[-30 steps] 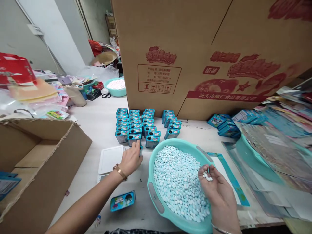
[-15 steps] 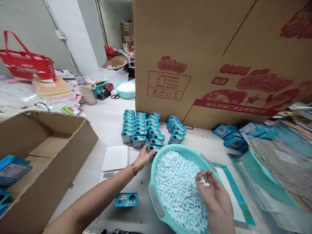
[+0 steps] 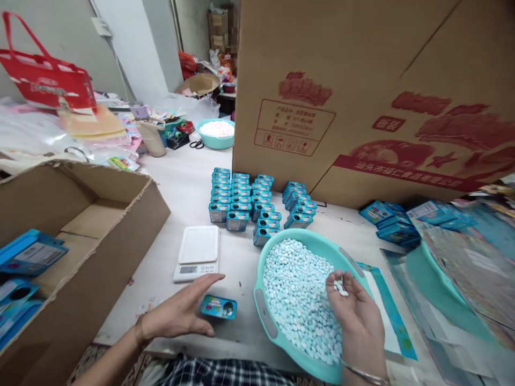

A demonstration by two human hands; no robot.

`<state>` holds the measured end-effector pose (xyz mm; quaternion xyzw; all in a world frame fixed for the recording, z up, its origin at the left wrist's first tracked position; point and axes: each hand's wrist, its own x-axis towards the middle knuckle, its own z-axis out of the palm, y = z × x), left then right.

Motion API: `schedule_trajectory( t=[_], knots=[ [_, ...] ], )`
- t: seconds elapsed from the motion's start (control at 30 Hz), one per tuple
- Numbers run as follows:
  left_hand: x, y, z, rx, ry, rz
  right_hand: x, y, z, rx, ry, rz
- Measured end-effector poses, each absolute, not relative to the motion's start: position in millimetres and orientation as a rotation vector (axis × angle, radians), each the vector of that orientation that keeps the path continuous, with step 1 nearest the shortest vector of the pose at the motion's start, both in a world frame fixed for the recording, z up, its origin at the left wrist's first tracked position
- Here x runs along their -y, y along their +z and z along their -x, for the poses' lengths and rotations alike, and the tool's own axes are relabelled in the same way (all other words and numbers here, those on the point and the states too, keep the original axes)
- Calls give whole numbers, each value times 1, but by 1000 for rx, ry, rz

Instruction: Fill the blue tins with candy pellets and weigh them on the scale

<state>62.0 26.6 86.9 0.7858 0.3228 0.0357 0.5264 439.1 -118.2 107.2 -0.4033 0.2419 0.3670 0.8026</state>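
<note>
My left hand (image 3: 183, 311) is open beside a small blue tin (image 3: 219, 307), thumb and fingers spread apart around its left end, and I cannot tell whether they touch it. My right hand (image 3: 354, 308) is palm up over the right side of a turquoise basin (image 3: 260, 300), its fingers curled around a few white candies (image 3: 341, 288). Pale blue and white candies (image 3: 300, 300) fill the basin. Behind the tin lies a white kitchen scale (image 3: 199, 246) with a bare top. Rows of upright blue tins (image 3: 237, 220) stand beyond the basin.
A large printed carton (image 3: 289, 128) walls off the back. An open cardboard box (image 3: 120, 257) on the left holds more blue tins. Further back are a second basin (image 3: 217, 142) and black scissors (image 3: 197, 144). Flat blue packs (image 3: 396, 230) pile up at right.
My left hand has left the front tin of the rows and come back toward me, to the single tin near the table edge. My right hand still holds the candies over the basin.
</note>
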Motion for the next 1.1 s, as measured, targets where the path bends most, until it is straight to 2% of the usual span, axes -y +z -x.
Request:
schedule_trajectory(
  t=[0.17, 0.33, 0.53, 0.67, 0.93, 1.03, 1.1],
  knots=[
    [8, 76, -71, -836, 299, -1866, 93, 101, -423, -345, 928, 935],
    [-12, 84, -54, -921, 579, -1817, 94, 95, -422, -47, 1023, 1060],
    [-77, 95, -35, -1092, 815, -1870, 95, 72, -432, 823, 705, 1920],
    [-116, 87, -43, -1130, 781, -1905, 88, 57, -411, 1214, 584, 2091],
    [-131, 79, -33, -1104, 730, -1879, 95, 53, -421, 1280, 602, 2227],
    [-122, 85, -20, -1141, 825, -1845, 103, 64, -438, 1030, 559, 2286],
    [-116, 90, -13, -1163, 889, -1809, 108, 73, -443, 672, 621, 2163]
  ],
)
